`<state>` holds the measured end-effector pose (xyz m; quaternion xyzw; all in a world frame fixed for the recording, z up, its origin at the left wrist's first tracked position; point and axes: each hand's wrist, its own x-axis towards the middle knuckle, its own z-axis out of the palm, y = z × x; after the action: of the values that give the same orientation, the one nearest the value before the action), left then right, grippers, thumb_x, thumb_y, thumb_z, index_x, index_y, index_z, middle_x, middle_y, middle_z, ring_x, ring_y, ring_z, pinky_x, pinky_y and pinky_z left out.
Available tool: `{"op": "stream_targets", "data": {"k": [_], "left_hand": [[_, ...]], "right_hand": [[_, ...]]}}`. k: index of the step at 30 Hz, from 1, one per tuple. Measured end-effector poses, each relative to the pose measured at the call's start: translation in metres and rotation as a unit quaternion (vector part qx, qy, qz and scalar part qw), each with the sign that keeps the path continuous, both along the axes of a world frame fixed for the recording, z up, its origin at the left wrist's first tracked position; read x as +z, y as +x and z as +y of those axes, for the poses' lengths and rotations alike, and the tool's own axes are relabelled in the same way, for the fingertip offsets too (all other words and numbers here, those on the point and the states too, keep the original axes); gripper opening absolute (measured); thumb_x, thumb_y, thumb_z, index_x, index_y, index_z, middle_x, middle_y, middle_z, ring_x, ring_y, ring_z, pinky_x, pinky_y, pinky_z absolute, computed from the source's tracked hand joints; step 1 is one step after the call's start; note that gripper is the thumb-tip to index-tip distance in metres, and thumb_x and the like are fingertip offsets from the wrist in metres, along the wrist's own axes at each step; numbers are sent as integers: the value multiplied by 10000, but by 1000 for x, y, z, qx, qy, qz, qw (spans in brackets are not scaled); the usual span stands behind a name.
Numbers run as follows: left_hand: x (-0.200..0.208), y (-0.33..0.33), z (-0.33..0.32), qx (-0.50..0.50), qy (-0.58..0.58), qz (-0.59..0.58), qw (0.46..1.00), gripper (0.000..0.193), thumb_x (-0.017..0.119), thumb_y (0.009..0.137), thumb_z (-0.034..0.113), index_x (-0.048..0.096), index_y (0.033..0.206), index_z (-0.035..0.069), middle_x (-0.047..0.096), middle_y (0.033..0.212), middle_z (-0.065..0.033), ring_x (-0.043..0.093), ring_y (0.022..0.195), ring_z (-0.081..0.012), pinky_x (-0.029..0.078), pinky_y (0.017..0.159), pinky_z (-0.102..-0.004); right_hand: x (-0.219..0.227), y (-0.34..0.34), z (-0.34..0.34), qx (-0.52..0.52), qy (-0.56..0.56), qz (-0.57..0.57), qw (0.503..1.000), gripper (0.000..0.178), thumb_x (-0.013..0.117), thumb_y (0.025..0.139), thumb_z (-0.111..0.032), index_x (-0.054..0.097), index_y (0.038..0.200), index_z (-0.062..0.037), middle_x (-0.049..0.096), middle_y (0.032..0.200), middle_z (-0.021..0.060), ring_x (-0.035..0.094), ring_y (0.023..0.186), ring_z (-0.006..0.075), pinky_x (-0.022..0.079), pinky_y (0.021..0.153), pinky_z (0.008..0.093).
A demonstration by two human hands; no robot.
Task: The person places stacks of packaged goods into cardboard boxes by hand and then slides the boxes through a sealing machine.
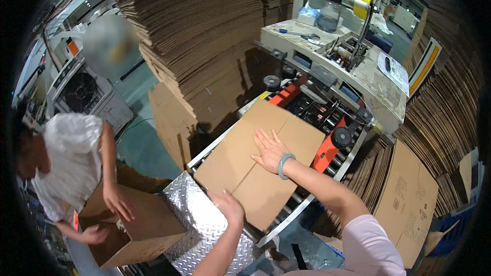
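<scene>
A closed brown cardboard box [238, 161] lies on the roller conveyor, its top flaps meeting at a seam. My right hand [271, 151] rests flat on the top, fingers spread, with a grey-green bangle on the wrist. At the box's near left edge is my left hand [228, 208], its visible fingers stretched out against the cardboard. Neither hand grasps anything. Just beyond the box is a carton sealing machine [327, 107] with orange side guides, black wheels and a roll of yellow tape [363, 3] above.
A diamond-patterned metal plate [197, 220] adjoins the conveyor. At left, a co-worker in white [74, 158] reaches into an open cardboard box [153, 225]. Tall stacks of flat cardboard [204, 30] rise behind; more flat cartons [406, 194] stand at right. A jar [330, 13] stands on the machine.
</scene>
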<state>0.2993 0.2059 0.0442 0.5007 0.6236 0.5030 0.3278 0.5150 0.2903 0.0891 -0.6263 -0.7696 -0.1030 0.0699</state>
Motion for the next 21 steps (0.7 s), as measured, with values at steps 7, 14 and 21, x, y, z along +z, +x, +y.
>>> {"op": "stream_targets", "data": {"k": [7, 14, 21], "left_hand": [[-1, 84, 83, -180, -159, -184, 953, 614, 449, 923, 334, 207, 1364, -20, 349, 1350, -202, 358, 1239, -316, 309, 993, -397], [-131, -179, -33, -108, -363, -154, 913, 437, 412, 920, 423, 481, 1182, 81, 594, 1028, -144, 578, 1012, -278, 473, 866, -398], [-163, -292, -143, -101, -630, 129, 759, 391, 459, 868, 343, 567, 1054, 16, 617, 933, -210, 606, 875, -323, 475, 772, -424]], "right_hand": [[19, 127, 6, -51, 71, 191, 978, 508, 464, 893, -296, 408, 1294, 12, 371, 1379, 204, 343, 1288, 319, 255, 1079, 429], [0, 214, -347, -436, 303, 241, 813, 323, 601, 775, -100, 556, 1076, 11, 580, 1070, 183, 557, 987, 339, 459, 855, 386], [-105, 227, -613, -790, 38, 227, 569, 435, 486, 890, -410, 576, 1059, -18, 609, 956, 150, 571, 875, 238, 484, 731, 346]]}}
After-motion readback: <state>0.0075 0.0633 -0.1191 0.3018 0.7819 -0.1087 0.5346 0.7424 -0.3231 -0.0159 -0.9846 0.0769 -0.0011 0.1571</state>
